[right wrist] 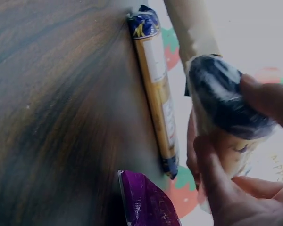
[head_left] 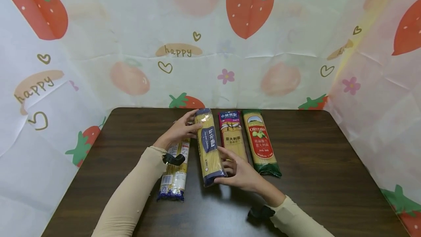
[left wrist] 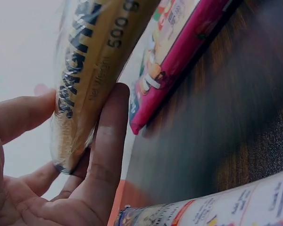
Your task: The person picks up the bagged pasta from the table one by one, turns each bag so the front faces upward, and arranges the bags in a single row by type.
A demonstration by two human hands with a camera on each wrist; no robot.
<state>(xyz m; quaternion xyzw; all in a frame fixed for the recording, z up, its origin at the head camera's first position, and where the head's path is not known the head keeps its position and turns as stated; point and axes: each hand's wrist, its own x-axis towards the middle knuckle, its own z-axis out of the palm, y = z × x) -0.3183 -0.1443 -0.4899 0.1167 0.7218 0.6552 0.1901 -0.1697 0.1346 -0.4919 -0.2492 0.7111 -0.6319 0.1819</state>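
Observation:
A clear pack of spaghetti (head_left: 208, 143) with a dark blue label and blue ends is held up over the table between both hands. Thumb and fingers of the left hand (head_left: 179, 131) grip its far end; the left wrist view shows them on either side of the wrapper (left wrist: 92, 70). At the near end, the right hand (head_left: 241, 173) pinches the pack by its dark blue tip (right wrist: 224, 96), thumb on one side and fingers on the other. Beneath the left forearm lies another pasta pack (head_left: 174, 180) with blue ends and white label panels.
Right of the held pack lie a pasta pack with a pink and purple top (head_left: 233, 134) and a green-ended pasta pack (head_left: 260, 140) with a red label. All rest on a dark wooden table (head_left: 306, 178). A strawberry-print sheet (head_left: 210, 76) stands behind and at both sides.

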